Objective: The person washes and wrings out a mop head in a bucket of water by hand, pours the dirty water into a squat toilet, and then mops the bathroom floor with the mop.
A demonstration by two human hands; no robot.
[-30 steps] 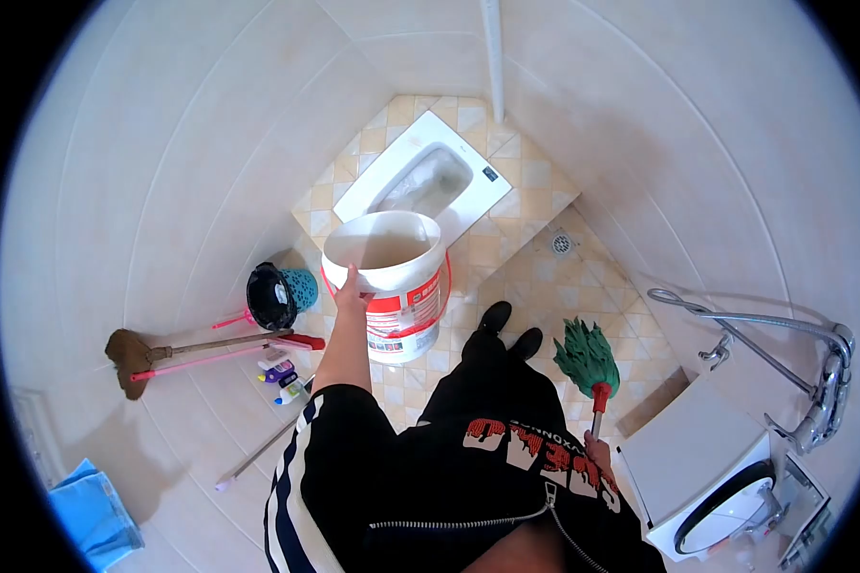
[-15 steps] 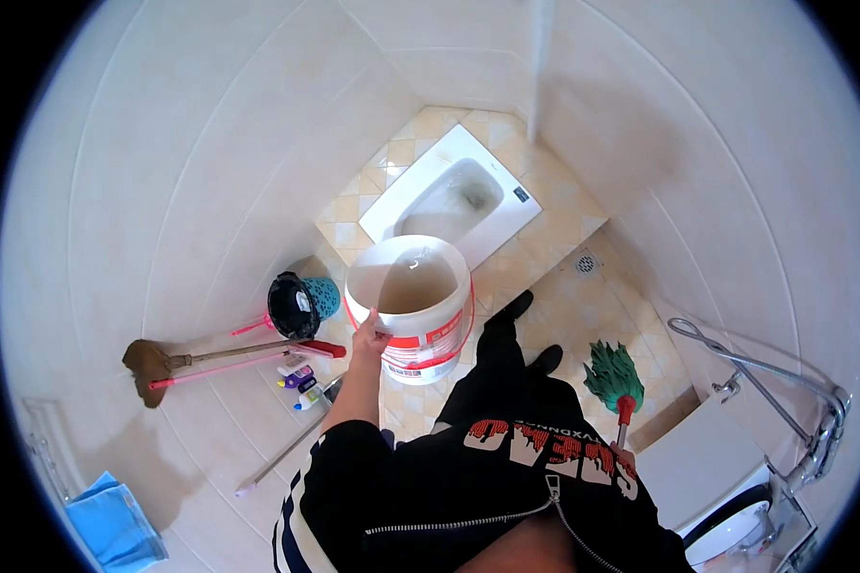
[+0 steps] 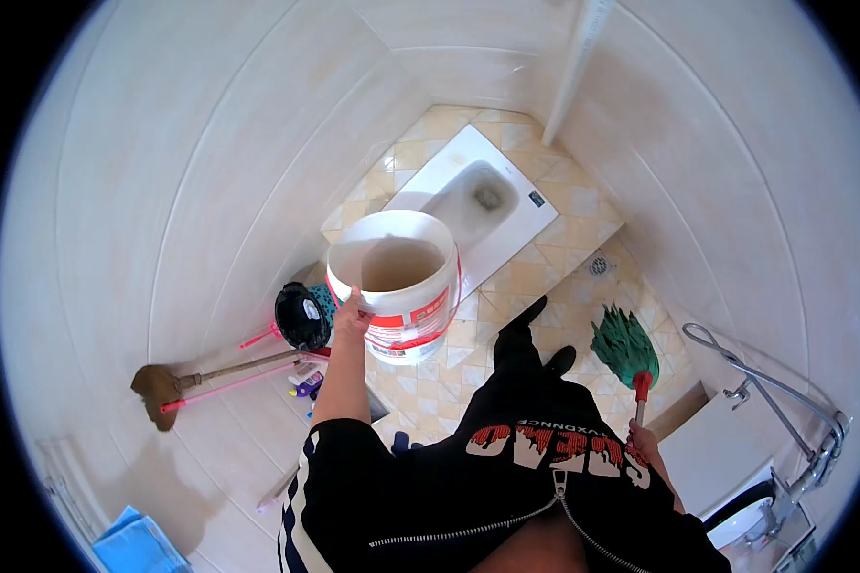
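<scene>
White bucket (image 3: 420, 320) gripped at its near left side by the left hand (image 3: 354, 315); whether the red handle is also caught cannot be told. Bucket seen in front of the squat toilet (image 3: 530, 226), its near edge partly covered from view. Mop (image 3: 626, 349) held by its handle in the closed right hand (image 3: 644, 440), green head pointed away from the body. Lined bin (image 3: 303, 317) noted left of the bucket, broom (image 3: 156, 394) farther left.
</scene>
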